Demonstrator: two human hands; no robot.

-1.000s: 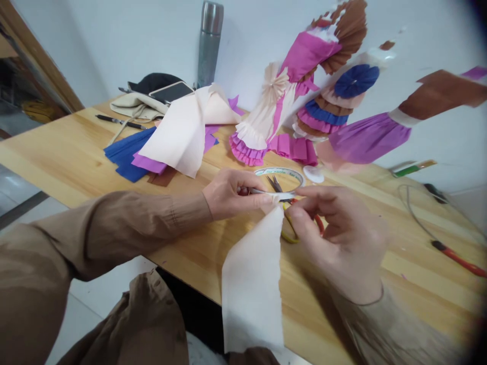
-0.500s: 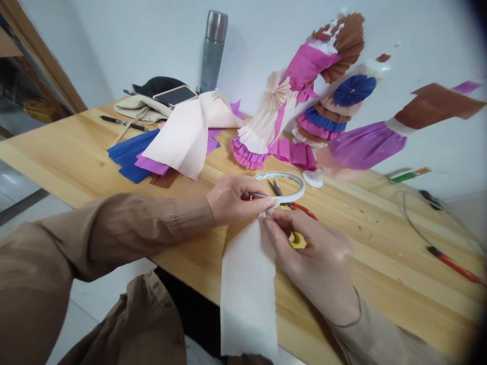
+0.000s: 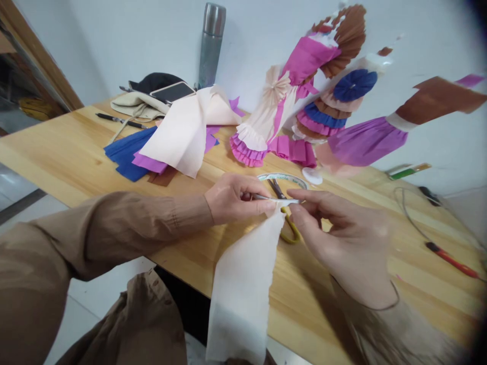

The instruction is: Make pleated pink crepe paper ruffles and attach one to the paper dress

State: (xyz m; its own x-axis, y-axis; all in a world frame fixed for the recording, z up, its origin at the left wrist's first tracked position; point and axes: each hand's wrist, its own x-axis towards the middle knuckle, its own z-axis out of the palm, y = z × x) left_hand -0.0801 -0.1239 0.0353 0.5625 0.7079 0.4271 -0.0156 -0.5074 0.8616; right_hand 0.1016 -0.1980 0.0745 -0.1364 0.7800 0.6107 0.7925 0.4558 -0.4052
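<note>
My left hand (image 3: 232,200) pinches the near rim of a narrow white tape roll (image 3: 285,177) together with the top end of a white crepe paper strip (image 3: 241,289). The strip hangs down past the table's front edge. At the roll's right side is my right hand (image 3: 344,241), its thumb and forefinger closed on the rim. Scissors (image 3: 292,229) with yellow-lined handles lie on the table beneath the roll; their blades show through the ring.
Crepe paper sheets (image 3: 178,134) lie at the back left near a phone (image 3: 173,92) and pouch. A steel flask (image 3: 211,48) stands by the wall. Paper-dressed figures (image 3: 262,116) stand at the back right. A red-handled tool (image 3: 451,258) with a cord lies far right.
My right hand has moved right, off the paper's gathered top and onto the tape roll's rim. The strip's lower end has swung left, and the roll has tilted slightly.
</note>
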